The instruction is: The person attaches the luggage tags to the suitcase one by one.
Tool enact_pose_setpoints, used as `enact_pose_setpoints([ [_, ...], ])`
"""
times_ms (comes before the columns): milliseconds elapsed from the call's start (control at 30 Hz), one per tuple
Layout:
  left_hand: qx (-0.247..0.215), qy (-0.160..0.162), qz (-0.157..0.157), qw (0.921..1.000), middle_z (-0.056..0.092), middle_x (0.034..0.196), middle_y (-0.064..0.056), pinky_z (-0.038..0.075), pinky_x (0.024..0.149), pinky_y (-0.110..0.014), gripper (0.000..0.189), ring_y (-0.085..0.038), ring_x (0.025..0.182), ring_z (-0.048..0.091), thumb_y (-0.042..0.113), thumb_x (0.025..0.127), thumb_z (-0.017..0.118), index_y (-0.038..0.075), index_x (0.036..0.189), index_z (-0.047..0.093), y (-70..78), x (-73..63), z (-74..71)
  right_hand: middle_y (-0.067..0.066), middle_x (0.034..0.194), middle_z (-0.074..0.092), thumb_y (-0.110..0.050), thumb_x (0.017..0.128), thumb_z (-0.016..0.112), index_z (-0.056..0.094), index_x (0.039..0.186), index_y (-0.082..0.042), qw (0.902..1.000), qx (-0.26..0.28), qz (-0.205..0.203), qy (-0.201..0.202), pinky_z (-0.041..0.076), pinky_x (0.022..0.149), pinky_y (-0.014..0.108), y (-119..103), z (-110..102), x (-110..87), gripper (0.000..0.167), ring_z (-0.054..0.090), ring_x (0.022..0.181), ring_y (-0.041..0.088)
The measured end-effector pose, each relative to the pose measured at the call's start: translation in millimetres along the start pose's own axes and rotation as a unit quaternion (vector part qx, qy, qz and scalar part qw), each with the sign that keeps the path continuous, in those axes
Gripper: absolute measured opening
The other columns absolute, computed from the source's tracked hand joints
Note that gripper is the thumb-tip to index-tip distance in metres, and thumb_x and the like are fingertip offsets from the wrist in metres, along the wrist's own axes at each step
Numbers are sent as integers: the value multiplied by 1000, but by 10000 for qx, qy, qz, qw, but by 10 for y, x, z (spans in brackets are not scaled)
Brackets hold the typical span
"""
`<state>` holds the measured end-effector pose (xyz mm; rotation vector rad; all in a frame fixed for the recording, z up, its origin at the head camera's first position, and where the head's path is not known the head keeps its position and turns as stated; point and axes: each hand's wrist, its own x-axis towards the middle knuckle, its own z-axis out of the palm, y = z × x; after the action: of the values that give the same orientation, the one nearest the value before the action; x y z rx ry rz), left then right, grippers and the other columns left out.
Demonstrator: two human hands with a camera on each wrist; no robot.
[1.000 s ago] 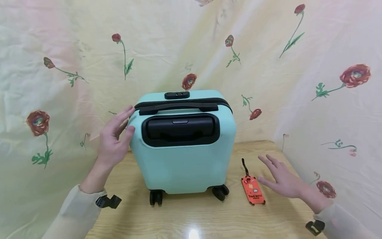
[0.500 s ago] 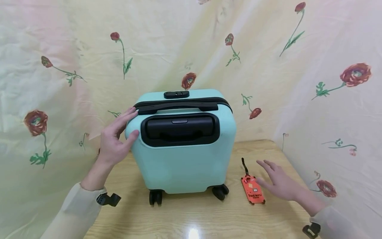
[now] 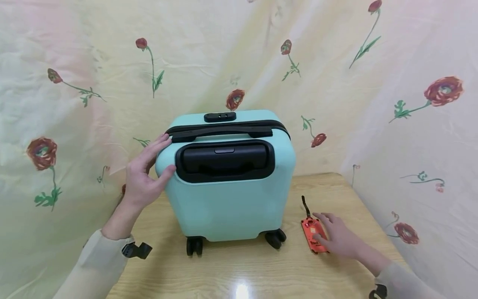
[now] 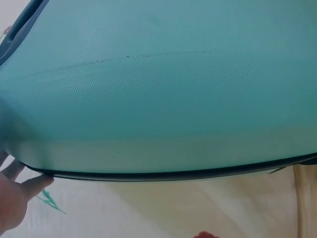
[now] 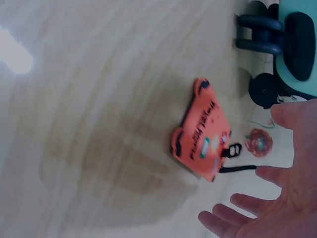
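Observation:
A mint-green suitcase [image 3: 228, 211] stands upright on its wheels, with a black carry handle [image 3: 224, 132] along its top edge. My left hand [image 3: 143, 178] rests on its upper left corner, thumb on the front face and extended fingers along the side edge. In the left wrist view, the fingers [image 4: 34, 186] touch the dark zipper seam. To the right of the suitcase lies an orange luggage tag [image 3: 309, 230] with a black strap [image 3: 306, 206]. My right hand [image 3: 337, 236] hovers over the tag with fingers spread, hiding part of it. The right wrist view shows the tag [image 5: 205, 136] apart from the fingers.
A wood-grain table [image 3: 239, 270] carries the suitcase and tag. Flower-printed cloth [image 3: 336, 83] hangs behind and along both sides. Black caster wheels [image 3: 275, 238] show under the suitcase, with a telescopic handle [image 3: 225, 160] recessed in its front.
My right hand has moved left and over the luggage tag. The left hand has shifted slightly right, from the suitcase's edge onto its corner. The suitcase and tag stay in place.

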<state>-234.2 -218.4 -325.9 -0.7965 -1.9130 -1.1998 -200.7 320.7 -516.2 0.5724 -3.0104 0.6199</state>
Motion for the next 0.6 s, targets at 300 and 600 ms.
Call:
enact_pose_setpoints([
  [300, 11, -23, -53, 10000, 61, 153, -19, 49, 110, -20, 57, -18, 149, 55, -7, 84, 75, -1, 140, 67, 16, 11, -1, 35, 144, 52, -33, 96, 78, 52, 150, -3, 9999, -43, -32, 114, 55, 93, 68, 21, 223, 26, 67, 56, 125, 55],
  [600, 86, 13, -189, 9998, 62, 152, -19, 49, 109, -19, 61, -16, 149, 55, -15, 80, 75, -1, 139, 67, 8, -13, 17, 36, 142, 53, -29, 88, 85, 53, 149, 0, 9992, -282, 145, 246, 58, 92, 63, 10, 397, 38, 75, 62, 120, 51],
])
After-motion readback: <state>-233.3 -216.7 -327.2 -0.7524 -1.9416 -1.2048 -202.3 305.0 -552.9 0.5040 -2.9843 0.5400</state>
